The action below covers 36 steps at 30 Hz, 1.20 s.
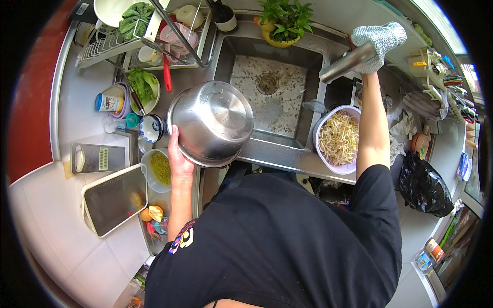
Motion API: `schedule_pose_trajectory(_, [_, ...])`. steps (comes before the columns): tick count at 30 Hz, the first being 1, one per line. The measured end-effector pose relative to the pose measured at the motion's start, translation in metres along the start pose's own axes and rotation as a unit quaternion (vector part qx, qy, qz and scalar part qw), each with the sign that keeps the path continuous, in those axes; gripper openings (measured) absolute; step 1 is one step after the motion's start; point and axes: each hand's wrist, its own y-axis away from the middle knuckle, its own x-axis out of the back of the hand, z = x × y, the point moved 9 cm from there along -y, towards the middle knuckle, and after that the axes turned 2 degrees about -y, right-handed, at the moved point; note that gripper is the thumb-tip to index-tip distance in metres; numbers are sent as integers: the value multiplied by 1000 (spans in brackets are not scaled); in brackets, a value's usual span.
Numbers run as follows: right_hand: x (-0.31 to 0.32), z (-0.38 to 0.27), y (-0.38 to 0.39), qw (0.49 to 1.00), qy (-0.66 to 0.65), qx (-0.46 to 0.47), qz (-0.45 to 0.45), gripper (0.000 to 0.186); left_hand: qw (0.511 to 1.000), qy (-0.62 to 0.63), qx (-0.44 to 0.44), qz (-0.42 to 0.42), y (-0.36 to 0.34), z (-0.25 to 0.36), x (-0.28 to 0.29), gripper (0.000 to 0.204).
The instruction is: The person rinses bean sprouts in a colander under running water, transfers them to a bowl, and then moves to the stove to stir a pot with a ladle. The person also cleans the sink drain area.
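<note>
My left hand (179, 151) grips the rim of a shiny steel bowl (218, 120), thumb along its outside. The bowl is tipped with its round base up, over the near left part of the sink (241, 49). Small dark bits are scattered over the sink floor around the drain. My right arm reaches to the tap (346, 64), a thick steel cylinder with a silvery mesh cloth (377, 45) around its upper end. Tap and cloth hide the fingers of my right hand (372, 78). A pale lilac basin of bean sprouts (339, 138) stands right of the sink.
A leafy plant in a yellow duck-shaped pot (281, 36) and a dark bottle (223, 16) stand behind the sink. Leftward are a dish rack (115, 49), lettuce (143, 87), patterned bowls (150, 128) and a tub of yellow-green grains (159, 169). A black plastic bag (423, 187) lies right.
</note>
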Motion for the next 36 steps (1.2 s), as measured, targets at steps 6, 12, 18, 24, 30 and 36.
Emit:
schedule_pose_trajectory(6, [-7, -17, 91, 987, 61, 98, 109, 33, 985, -124, -109, -47, 26, 39, -20, 39])
schedule_pose_trajectory(12, [-123, 36, 302, 966, 3, -106, -234, 33, 983, -133, -70, -106, 61, 56, -48, 31])
schedule_pose_trajectory(18, [-180, 33, 379, 924, -125, -253, -256, 43, 978, -3, -37, -206, 83, 85, -94, 41])
schedule_pose_trajectory(24, [-220, -67, 340, 955, -177, -107, -212, 43, 950, -24, -142, -279, 78, 139, -130, 54])
schedule_pose_trajectory(30, [-356, -190, 276, 890, -240, 85, -378, 48, 929, -41, -256, -263, 48, 188, -95, 39])
schedule_pose_trajectory(36, [-506, -202, 189, 908, -173, 68, -376, 31, 952, -98, -147, -249, 6, 132, -36, 19])
